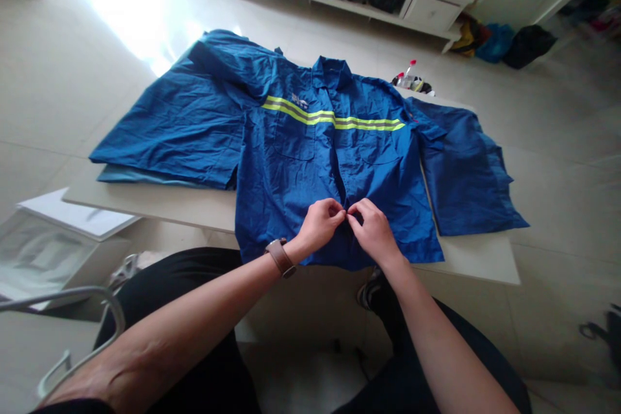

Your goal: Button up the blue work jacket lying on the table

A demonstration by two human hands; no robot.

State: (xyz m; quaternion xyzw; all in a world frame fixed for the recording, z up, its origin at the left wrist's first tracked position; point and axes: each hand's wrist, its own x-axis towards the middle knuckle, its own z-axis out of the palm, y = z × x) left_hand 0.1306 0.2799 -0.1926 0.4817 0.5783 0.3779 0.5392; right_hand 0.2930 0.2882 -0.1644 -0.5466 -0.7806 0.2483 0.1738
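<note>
Your left hand (pixel 317 223) and right hand (pixel 373 229) pinch together the front placket of the blue cotton work jacket with yellow reflective stripes (pixel 291 162), spread beyond them on the pale worktop (pixel 184 204).

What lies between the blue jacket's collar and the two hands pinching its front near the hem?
In the head view, between the collar and the left hand and right hand lie the yellow reflective stripe and the jacket's closed front.

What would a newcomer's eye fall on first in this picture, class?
The blue work jacket spread across the low table, its yellow reflective stripe crossing the chest. At the jacket's lower front, the left hand and right hand pinch the fabric together.
</note>
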